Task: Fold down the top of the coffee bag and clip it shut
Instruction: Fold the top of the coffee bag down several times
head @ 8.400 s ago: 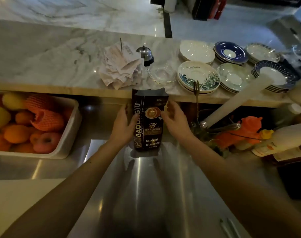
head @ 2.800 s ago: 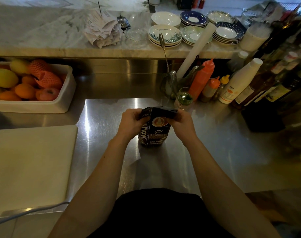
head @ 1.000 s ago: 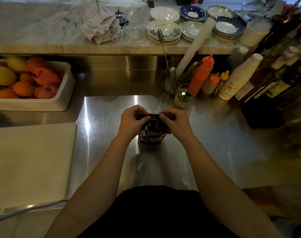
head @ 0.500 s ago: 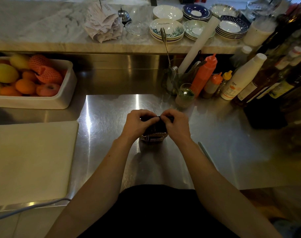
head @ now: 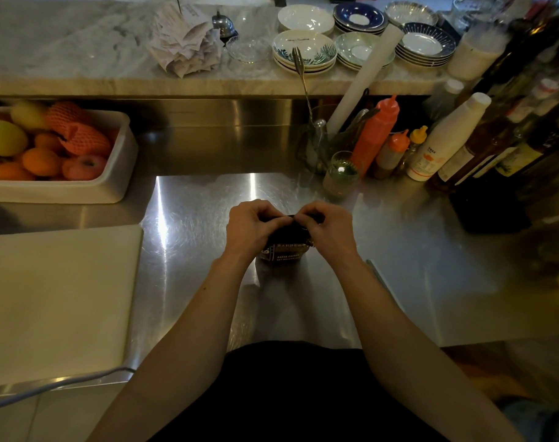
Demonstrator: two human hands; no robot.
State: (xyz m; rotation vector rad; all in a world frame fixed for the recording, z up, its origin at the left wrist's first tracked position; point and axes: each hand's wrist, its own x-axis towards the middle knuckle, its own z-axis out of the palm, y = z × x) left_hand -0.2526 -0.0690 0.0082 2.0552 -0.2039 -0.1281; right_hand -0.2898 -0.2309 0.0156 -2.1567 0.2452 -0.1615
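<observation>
On the stainless steel desk (head: 415, 250), the dark foil coffee bag (head: 286, 250) stands upright. Left hand (head: 251, 229) and right hand (head: 327, 231) each keep a closed grip on its rolled top. Risk: releasing before clipping lets stiff foil spring open; no clip is visible.

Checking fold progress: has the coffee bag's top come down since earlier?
Yes. The coffee bag top has come down toward the steel counter, rolled under both hands; its label is mostly covered.
</observation>
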